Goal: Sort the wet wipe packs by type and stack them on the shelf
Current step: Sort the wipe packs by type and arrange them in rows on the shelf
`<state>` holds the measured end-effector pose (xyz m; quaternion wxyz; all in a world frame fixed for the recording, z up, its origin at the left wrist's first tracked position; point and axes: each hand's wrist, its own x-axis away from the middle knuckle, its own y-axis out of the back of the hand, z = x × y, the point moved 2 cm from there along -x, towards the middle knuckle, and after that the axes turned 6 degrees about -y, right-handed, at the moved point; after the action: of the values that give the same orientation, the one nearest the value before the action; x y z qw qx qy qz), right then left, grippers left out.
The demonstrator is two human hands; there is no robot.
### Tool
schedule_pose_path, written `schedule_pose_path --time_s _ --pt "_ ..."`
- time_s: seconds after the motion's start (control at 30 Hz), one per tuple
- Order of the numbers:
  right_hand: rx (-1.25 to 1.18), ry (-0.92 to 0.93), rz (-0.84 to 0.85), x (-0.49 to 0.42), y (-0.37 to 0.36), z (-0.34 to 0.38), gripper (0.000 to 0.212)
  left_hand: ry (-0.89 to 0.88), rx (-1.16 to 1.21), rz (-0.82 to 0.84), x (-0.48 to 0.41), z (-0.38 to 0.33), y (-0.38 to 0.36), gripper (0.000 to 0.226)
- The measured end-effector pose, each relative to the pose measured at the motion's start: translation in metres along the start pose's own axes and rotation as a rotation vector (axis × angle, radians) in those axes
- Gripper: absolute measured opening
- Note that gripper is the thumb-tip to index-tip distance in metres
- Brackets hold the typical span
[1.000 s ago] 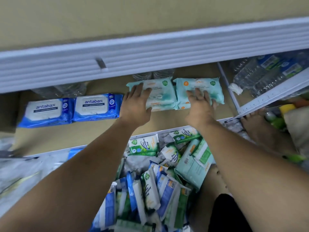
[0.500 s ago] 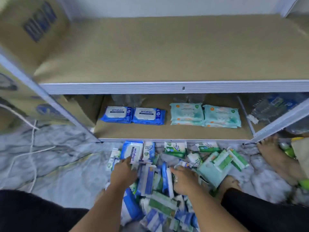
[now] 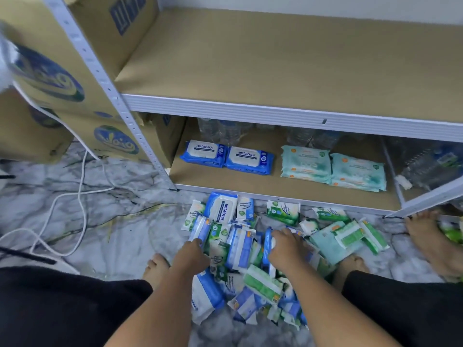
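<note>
A pile of wet wipe packs [image 3: 250, 261] in blue, green and teal lies on the marble floor in front of the shelf. My left hand [image 3: 191, 254] curls its fingers round the lower end of a blue and white pack [image 3: 200, 230]. My right hand [image 3: 285, 246] curls over the top edge of a blue pack [image 3: 267, 242] that stands on its side. On the lower shelf board [image 3: 225, 180] lie two blue antabax packs [image 3: 226, 156] side by side, and to their right two short stacks of teal packs [image 3: 333, 169].
An upper shelf board [image 3: 275, 51] is bare. Cardboard boxes [image 3: 50, 71] stand at the left, with a white cable [image 3: 80, 186] on the floor. Water bottles [image 3: 223, 131] fill the shelf's back and right bay. My bare feet flank the pile; another foot [image 3: 426, 236] is at the right.
Both hands have left the teal packs on the lower shelf and come down into the floor pile. The view has pulled back and up, and each hand now grips a blue pack.
</note>
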<state>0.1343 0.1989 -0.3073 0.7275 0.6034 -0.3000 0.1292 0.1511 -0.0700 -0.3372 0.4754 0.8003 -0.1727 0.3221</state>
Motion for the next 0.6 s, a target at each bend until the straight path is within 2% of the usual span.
schedule_pose_path --time_s 0.1,0.17,0.3,0.37,0.47,0.6 --pt "0.019 0.113 0.001 -0.014 -0.003 0.032 0.064 0.032 -0.027 0.007 -0.002 0.014 -0.011 0.055" --pt "0.027 0.185 -0.007 -0.026 -0.005 0.052 0.067 0.064 -0.025 -0.013 0.001 0.025 -0.017 0.06" --pt "0.086 0.306 0.007 -0.053 -0.009 0.088 0.072 0.239 -0.013 -0.045 0.023 0.039 -0.007 0.067" --pt "0.147 0.363 0.006 -0.068 -0.01 0.104 0.075 0.345 0.102 -0.116 0.022 0.048 -0.011 0.069" --pt "0.285 0.452 0.029 -0.094 -0.01 0.126 0.082 0.457 0.324 -0.126 -0.005 0.069 -0.046 0.094" --pt "0.591 0.611 0.022 -0.126 -0.013 0.153 0.092 0.512 0.419 -0.177 -0.018 0.064 -0.066 0.107"
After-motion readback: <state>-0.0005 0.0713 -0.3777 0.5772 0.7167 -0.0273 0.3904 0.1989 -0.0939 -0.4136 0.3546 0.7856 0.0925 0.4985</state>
